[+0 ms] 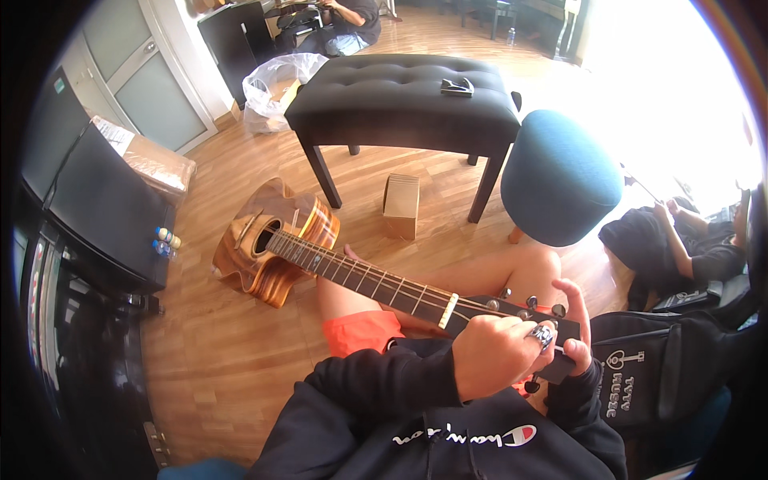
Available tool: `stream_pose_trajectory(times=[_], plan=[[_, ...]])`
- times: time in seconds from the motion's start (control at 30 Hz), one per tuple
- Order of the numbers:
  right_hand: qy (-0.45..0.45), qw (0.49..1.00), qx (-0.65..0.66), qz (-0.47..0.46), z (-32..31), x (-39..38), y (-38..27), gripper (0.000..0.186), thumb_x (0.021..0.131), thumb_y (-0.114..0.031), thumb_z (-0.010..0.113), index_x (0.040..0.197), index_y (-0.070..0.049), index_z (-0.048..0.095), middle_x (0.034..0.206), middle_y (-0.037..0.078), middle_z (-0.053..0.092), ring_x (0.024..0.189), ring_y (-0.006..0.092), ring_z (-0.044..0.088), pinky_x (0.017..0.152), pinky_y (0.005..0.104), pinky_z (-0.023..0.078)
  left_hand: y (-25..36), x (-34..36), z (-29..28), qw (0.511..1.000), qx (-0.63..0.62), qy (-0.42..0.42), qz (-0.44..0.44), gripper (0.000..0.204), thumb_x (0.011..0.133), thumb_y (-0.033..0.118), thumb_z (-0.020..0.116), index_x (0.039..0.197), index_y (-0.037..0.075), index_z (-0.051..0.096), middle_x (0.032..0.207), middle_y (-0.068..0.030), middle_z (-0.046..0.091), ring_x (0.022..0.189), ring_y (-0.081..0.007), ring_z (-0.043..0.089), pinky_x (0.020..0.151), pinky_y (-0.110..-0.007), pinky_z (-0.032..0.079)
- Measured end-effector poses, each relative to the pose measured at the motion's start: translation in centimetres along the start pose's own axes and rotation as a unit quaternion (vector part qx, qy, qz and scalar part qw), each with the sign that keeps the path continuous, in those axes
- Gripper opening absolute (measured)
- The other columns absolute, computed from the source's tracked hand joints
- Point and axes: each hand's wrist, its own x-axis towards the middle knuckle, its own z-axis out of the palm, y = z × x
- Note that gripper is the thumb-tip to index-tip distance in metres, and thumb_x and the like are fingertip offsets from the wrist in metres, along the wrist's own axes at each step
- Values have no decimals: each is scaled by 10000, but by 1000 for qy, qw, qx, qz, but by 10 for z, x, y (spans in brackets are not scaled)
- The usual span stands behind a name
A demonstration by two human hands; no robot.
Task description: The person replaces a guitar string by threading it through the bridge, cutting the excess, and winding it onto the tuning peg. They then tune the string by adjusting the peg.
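Across the lap, guitar (320, 260), body far-left, headstock near-right, seemingly in both hands' grip.

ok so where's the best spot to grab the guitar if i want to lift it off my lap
Probably the neck, from above, near where it meets the body. The guitar lies across the lap, strings up, body toward the floor, so that bare stretch sits nearest the heavy end. Both hands, left and right, crowd the headstock.
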Motion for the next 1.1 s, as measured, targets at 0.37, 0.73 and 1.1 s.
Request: stream_pose_trajectory(times=[0.37,0.73,1.1], plan=[[-4,976,-214,21,-82,33,22,828,744,-241,663,1441,-27,270,1043,87,583,959,157,545,884,268,397,-49,2,60,999,15,-21,-25,177,801,124,671,687,79,543,559,-51,522,507,-219,573,473,-348,465],[18,983,-166,79,-192,43,92,523,959,-258,538,1398,-51,342,1090,52,573,992,113,552,886,261,437,-117,-24,175,995,59,-74,-15,120,761,75,706,712,66,597,569,-37,500,463,-211,527,437,-332,444],[-12,982,-109,157,-211,64,104,458,1043,-353,366,1330,-34,526,1261,109,590,1151,181,531,1042,315,366,-139,-30,177,991,5,-99,-90,142,745,53,738,715,74,601,537,-43,511,454,-203,540,441,-319,450]])
